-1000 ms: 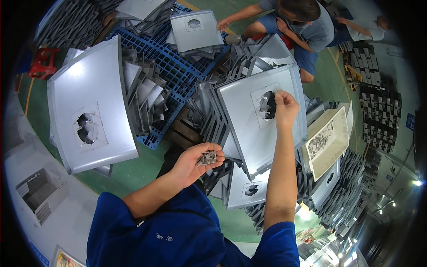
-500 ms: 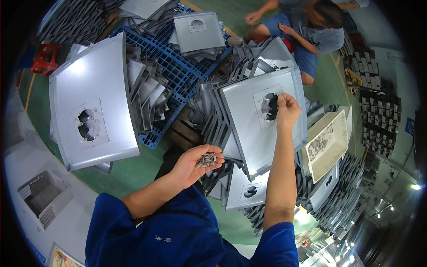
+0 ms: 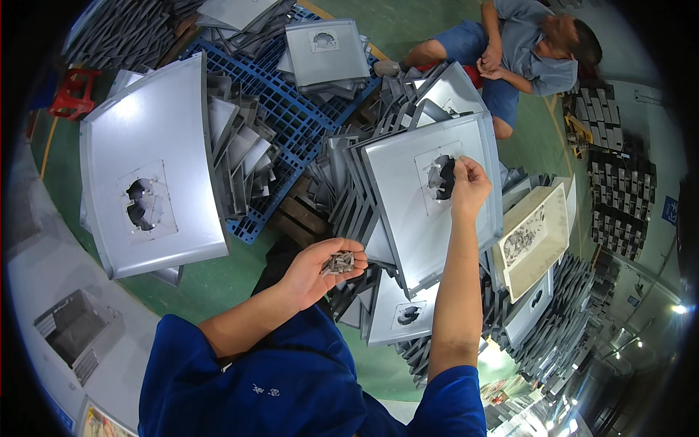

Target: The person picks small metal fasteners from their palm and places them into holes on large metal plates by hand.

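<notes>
In my left hand (image 3: 302, 278) lies a small heap of short grey metal pieces (image 3: 338, 263); the palm faces up and the fingers curl round them. My right hand (image 3: 470, 186) is pinched at the right edge of the irregular cutout in a silvery sheet-metal panel (image 3: 419, 240). Whatever its fingertips hold is too small to make out. This panel lies tilted on top of a stack of similar grey panels. Fine lines mark a square around its cutout.
A cream plastic bin (image 3: 542, 251) of small pieces stands right of the panel. At left is another large panel (image 3: 153, 102) with a cutout. Blue pallets (image 3: 291, 109) hold more stacked panels. A co-worker (image 3: 535, 54) sits at the far right, hands together; a red stool (image 3: 75, 93) stands far left.
My right hand has shifted only slightly at the cutout's edge; my left hand holds its place. The co-worker has leaned to the right and brought both hands together.
</notes>
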The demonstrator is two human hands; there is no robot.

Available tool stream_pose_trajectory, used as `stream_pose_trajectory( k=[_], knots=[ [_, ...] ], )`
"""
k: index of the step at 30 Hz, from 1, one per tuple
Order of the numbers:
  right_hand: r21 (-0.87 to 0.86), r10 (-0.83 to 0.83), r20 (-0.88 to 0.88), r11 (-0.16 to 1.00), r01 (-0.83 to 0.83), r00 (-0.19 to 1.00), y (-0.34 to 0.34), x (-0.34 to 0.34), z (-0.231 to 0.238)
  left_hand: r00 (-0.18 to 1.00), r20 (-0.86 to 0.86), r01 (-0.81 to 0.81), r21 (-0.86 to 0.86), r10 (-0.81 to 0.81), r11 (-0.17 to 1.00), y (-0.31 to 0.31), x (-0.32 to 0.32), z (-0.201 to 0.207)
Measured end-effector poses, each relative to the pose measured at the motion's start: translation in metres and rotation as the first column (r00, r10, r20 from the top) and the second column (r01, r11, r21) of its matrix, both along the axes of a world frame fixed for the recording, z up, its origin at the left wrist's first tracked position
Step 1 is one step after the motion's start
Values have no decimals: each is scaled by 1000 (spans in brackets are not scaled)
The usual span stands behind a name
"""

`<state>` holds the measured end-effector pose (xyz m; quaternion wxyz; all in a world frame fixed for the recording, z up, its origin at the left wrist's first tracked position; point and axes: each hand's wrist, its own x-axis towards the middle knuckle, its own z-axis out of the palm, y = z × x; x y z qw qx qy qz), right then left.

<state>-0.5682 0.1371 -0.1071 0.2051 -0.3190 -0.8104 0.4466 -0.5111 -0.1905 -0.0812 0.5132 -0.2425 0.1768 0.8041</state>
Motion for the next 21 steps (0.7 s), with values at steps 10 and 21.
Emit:
stream_pose_trajectory(
  k=[10, 21],
  knots=[
    [118, 83, 157, 988, -102, 984, 2, -4, 2, 1000, 13, 0, -10, 0, 1000, -1, 3, -5],
    [316, 125, 36, 940, -130, 991, -57, 25, 42, 991, 80, -117, 93, 110, 989, 9, -16, 13]
  ],
)
